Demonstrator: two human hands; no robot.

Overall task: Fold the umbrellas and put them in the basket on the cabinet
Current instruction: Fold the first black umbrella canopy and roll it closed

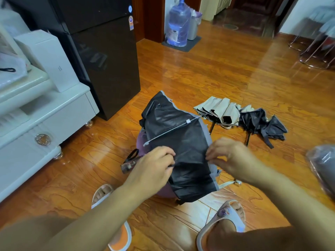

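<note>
— What's being handled there?

— An umbrella (pixel 181 151), half collapsed, held low over the wooden floor (pixel 208 73) just ahead of the person's feet. The black lining faces up, with a grey edge down its right side and purple cloth showing underneath. A metal rib (pixel 168 132) runs slantwise across the upper part.

— And the hands?

— The left hand (pixel 154 167) has its fingers curled on the left edge of the black cloth, pinching it. The right hand (pixel 228 156) pinches the grey edge on the other side with fingertips and thumb. The panel is stretched between them.

— Where's the handle?

— A dark handle (pixel 129 163) with a wrist loop pokes out to the left, just beside the left hand, close to the floor.

— Anything else down there?

— Two more umbrellas lie on the floor beyond it, to the right: a beige one (pixel 217 109), bunched in pleats, and a black one (pixel 261 122) touching it, its strap trailing.

— And around the room?

— A white cabinet (pixel 45 124) stands at the left with a white box (pixel 49 57) on top. Next to it is a dark fridge (pixel 101 51). A water jug (pixel 178 22) stands at the far wall. Both feet wear slippers (pixel 223 221).
</note>
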